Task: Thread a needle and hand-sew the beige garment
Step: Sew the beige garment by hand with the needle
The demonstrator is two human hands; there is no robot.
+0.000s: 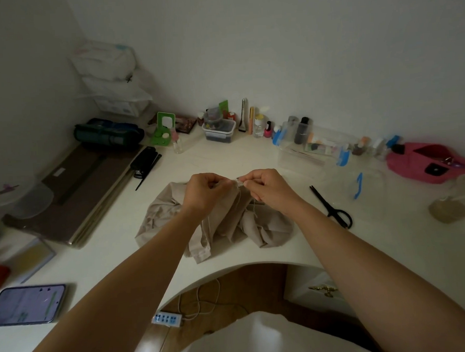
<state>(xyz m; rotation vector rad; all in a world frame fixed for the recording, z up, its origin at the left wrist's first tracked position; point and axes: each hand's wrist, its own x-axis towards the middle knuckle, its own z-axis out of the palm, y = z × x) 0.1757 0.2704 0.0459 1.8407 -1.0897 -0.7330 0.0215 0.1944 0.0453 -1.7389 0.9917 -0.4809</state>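
Nearest, below the curved cut-out of the worktop (117,252), a white power strip (166,319) lies on the wooden floor, and a lit phone (28,305) lies flat at the near left edge. Both bare forearms reach forward over the beige garment (223,224), which lies crumpled in the middle of the worktop, partly hidden under the wrists. Above its far edge the left hand (203,189) and right hand (264,185) meet almost tip to tip. The left fingers (221,182) are curled in, with the tips pressed together on the end of a pale thread (239,194). The right fingers (249,181) are likewise closed in a pinch on a tiny glinting piece that looks like the needle (239,179), though it is too small to make out clearly. The thread hangs down from between the hands onto the garment. Black scissors (332,208) lie closed to the right, apart from the cloth. Along the far wall stand small bottles, a clear lidded box (219,130) and a green stand (163,128). A pink pouch (419,163) lies at far right, cut off by the frame edge.
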